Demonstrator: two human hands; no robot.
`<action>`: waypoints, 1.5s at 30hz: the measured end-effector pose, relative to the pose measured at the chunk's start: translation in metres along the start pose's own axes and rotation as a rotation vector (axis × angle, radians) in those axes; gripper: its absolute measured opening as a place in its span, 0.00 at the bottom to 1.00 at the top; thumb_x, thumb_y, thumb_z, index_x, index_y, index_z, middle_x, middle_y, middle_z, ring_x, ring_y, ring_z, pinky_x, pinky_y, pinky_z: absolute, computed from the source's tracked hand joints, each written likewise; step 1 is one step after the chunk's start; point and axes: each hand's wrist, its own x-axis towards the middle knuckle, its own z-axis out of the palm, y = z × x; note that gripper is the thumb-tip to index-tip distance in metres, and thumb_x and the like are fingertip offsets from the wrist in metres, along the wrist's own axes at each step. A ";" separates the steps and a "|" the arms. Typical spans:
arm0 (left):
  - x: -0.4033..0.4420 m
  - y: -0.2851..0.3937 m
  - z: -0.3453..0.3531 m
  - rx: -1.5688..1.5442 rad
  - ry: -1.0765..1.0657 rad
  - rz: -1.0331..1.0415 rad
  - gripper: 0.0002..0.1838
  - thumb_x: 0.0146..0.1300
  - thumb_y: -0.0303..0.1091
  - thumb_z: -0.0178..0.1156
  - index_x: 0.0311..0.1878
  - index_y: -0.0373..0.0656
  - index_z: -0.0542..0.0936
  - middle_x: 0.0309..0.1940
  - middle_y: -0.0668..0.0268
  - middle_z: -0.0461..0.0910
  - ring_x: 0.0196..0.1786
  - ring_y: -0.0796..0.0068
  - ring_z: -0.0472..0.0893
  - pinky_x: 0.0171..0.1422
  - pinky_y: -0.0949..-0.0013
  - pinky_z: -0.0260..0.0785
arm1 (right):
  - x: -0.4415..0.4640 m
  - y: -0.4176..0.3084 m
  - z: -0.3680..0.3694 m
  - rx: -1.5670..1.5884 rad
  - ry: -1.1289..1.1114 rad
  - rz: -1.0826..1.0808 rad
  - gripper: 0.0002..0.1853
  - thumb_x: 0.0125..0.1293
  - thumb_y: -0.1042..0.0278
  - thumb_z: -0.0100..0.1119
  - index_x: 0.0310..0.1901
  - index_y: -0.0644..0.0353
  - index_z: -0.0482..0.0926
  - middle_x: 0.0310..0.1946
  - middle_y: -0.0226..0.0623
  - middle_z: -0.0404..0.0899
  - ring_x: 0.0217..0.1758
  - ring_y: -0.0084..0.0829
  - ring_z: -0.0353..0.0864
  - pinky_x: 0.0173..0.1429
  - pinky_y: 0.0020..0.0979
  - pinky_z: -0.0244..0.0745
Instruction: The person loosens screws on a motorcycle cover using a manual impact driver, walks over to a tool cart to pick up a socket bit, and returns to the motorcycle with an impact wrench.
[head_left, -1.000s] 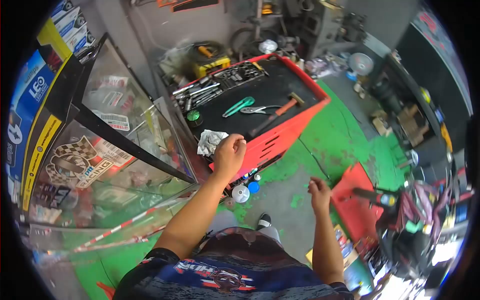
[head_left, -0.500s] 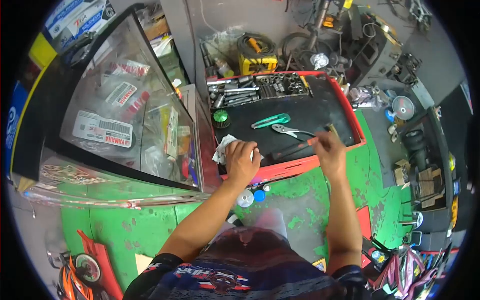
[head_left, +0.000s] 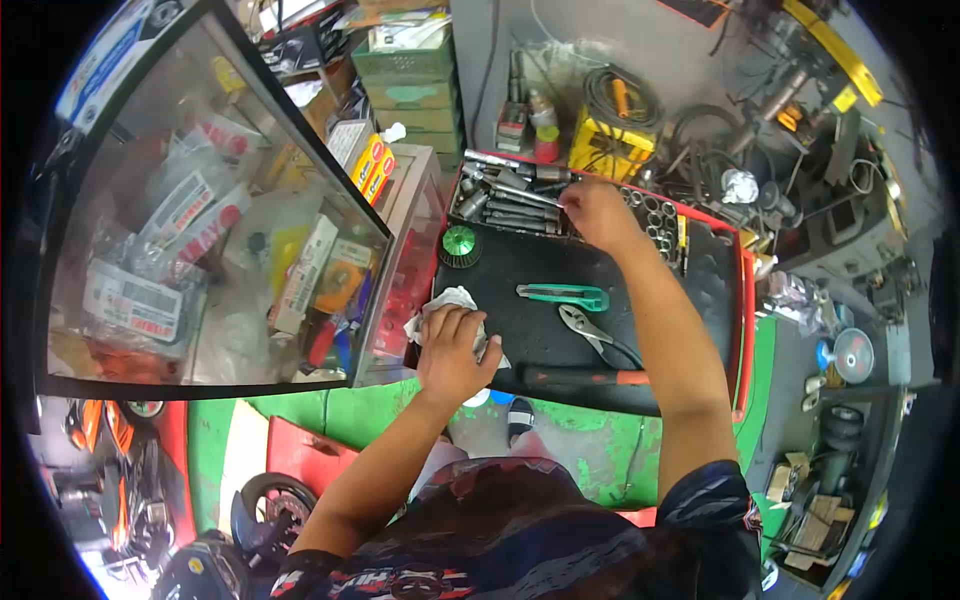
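Observation:
My left hand [head_left: 452, 352] rests on a crumpled white rag [head_left: 456, 297] at the left front of the black bench mat, its fingers curled over the cloth. Farther back, my right hand [head_left: 603, 214] is closed with its fingertips at the end of a shiny metal bar [head_left: 528, 194], among several sockets and extension bars [head_left: 520, 217] in the tray. On the mat lie a green utility knife [head_left: 563, 296], slip-joint pliers [head_left: 590, 330] and a dark tool with an orange section [head_left: 632, 377], partly behind my right forearm. A green-topped round brush-like piece [head_left: 459, 242] stands near the left edge.
A glass display case [head_left: 230, 240] with bagged parts stands close on the left. Behind the bench sits a yellow machine [head_left: 612, 150] with coiled cable. The bench has a raised red edge [head_left: 746, 320] at right.
My right hand has gone from the orange-marked tool at the front to the sockets at the back. That tool now lies on the mat. My left hand stays on the rag; the view has shifted.

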 end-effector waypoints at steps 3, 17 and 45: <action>0.002 0.003 -0.001 0.014 0.001 -0.026 0.20 0.52 0.36 0.70 0.48 0.41 0.81 0.48 0.57 0.81 0.60 0.53 0.76 0.67 0.49 0.64 | 0.019 0.019 0.000 0.082 -0.258 -0.009 0.10 0.58 0.71 0.62 0.39 0.63 0.87 0.36 0.51 0.85 0.43 0.50 0.85 0.50 0.44 0.79; 0.009 0.007 -0.005 0.035 -0.010 -0.062 0.20 0.51 0.36 0.70 0.47 0.39 0.82 0.47 0.57 0.82 0.58 0.54 0.78 0.67 0.51 0.66 | 0.043 0.009 0.006 -0.037 -0.420 0.053 0.11 0.64 0.61 0.66 0.41 0.59 0.88 0.37 0.50 0.86 0.45 0.51 0.85 0.51 0.46 0.78; 0.009 0.005 -0.003 0.040 -0.054 -0.125 0.21 0.49 0.36 0.70 0.48 0.40 0.83 0.48 0.57 0.82 0.59 0.52 0.78 0.70 0.48 0.63 | 0.063 0.016 0.007 0.010 -0.607 0.134 0.17 0.62 0.55 0.70 0.40 0.62 0.87 0.39 0.49 0.86 0.45 0.46 0.86 0.50 0.43 0.78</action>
